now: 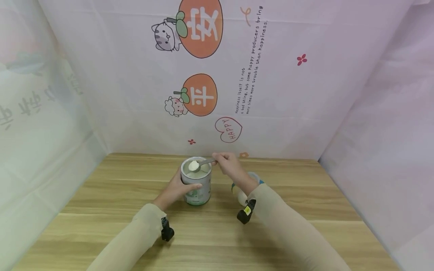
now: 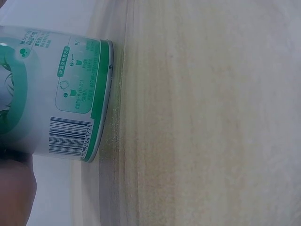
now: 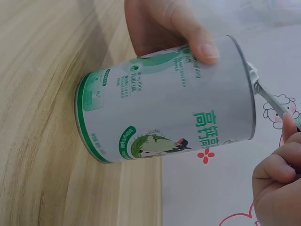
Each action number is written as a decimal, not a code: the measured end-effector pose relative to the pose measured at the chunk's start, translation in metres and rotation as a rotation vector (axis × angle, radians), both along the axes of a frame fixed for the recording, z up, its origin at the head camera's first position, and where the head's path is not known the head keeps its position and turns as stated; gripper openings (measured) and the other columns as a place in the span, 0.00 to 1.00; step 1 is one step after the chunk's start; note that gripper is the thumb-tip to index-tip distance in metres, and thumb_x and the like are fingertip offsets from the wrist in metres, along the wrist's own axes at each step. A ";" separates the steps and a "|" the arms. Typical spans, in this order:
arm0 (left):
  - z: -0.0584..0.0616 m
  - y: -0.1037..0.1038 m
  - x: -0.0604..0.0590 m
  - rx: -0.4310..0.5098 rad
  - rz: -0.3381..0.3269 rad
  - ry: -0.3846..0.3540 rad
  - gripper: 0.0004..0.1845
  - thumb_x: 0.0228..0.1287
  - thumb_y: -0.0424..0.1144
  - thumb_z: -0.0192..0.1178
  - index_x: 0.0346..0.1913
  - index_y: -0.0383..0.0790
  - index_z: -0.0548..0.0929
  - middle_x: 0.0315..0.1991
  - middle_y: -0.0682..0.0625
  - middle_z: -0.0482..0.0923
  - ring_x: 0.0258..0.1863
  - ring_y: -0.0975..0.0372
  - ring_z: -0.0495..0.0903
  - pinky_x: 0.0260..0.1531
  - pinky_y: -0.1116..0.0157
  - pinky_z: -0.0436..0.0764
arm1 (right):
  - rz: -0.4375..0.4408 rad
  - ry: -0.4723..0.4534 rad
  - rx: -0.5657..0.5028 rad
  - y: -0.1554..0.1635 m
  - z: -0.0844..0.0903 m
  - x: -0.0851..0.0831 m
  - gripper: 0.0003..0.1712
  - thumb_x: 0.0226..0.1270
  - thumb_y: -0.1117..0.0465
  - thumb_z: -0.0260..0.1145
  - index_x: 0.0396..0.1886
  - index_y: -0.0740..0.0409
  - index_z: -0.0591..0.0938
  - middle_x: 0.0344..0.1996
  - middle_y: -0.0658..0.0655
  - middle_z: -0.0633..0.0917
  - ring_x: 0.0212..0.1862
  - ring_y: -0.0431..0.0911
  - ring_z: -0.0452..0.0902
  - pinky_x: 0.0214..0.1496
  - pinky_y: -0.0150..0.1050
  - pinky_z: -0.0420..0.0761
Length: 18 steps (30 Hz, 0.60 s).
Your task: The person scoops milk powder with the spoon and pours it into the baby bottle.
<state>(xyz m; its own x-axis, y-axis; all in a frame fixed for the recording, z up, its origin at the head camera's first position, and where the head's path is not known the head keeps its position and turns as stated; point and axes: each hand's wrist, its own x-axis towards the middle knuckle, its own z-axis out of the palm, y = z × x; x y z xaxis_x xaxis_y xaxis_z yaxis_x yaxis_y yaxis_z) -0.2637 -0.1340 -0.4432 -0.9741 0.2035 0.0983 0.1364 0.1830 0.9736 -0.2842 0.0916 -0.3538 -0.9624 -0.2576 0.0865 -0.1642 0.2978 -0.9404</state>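
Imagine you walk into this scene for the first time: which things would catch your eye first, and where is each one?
At the middle of the wooden table stands an open can with a green and white label, gripped round its side by the left hand. Just above its rim, the right hand pinches a metal spoon heaped with white powder. Behind, a pale backdrop shows orange fruit with cartoon animals.

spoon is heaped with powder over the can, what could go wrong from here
The spoon carries a rounded heap, so a tilt by the right hand could spill powder onto the table. The bottle lies partly hidden under the right forearm, so the arm might knock it. The left hand grips the can; loosening could tip it.
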 end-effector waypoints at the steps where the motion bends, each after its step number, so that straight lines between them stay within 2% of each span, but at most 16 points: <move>1: 0.000 0.000 0.000 0.002 0.001 -0.005 0.55 0.52 0.50 0.79 0.77 0.56 0.53 0.70 0.46 0.65 0.69 0.48 0.65 0.66 0.39 0.62 | 0.006 -0.014 -0.010 0.001 0.001 0.000 0.25 0.78 0.48 0.55 0.36 0.67 0.83 0.11 0.47 0.63 0.15 0.40 0.53 0.18 0.33 0.56; 4: 0.000 0.000 -0.001 0.004 -0.001 -0.010 0.55 0.52 0.50 0.78 0.77 0.56 0.53 0.69 0.46 0.66 0.68 0.48 0.65 0.66 0.39 0.62 | 0.017 -0.047 -0.043 0.003 0.003 -0.001 0.25 0.77 0.48 0.55 0.36 0.68 0.83 0.11 0.47 0.63 0.15 0.40 0.53 0.20 0.33 0.56; 11: 0.000 0.000 -0.003 -0.005 -0.002 -0.004 0.54 0.53 0.49 0.78 0.77 0.53 0.53 0.69 0.44 0.66 0.68 0.47 0.65 0.66 0.39 0.61 | 0.041 -0.064 -0.096 0.010 0.006 -0.002 0.21 0.78 0.49 0.55 0.30 0.58 0.82 0.12 0.47 0.63 0.16 0.41 0.53 0.23 0.34 0.58; 18: -0.001 0.000 -0.002 -0.006 0.011 -0.004 0.54 0.53 0.49 0.78 0.77 0.55 0.53 0.69 0.43 0.66 0.68 0.47 0.65 0.66 0.38 0.62 | 0.074 -0.067 -0.138 0.019 0.008 0.000 0.21 0.79 0.51 0.55 0.31 0.59 0.83 0.13 0.47 0.63 0.17 0.41 0.53 0.24 0.33 0.59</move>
<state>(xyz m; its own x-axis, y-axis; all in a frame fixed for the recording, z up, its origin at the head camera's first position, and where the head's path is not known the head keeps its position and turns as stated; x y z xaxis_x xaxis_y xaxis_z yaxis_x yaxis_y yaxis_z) -0.2654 -0.1338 -0.4444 -0.9767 0.1934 0.0935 0.1308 0.1899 0.9730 -0.2841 0.1107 -0.3459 -0.9459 -0.3185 0.0626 -0.1169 0.1543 -0.9811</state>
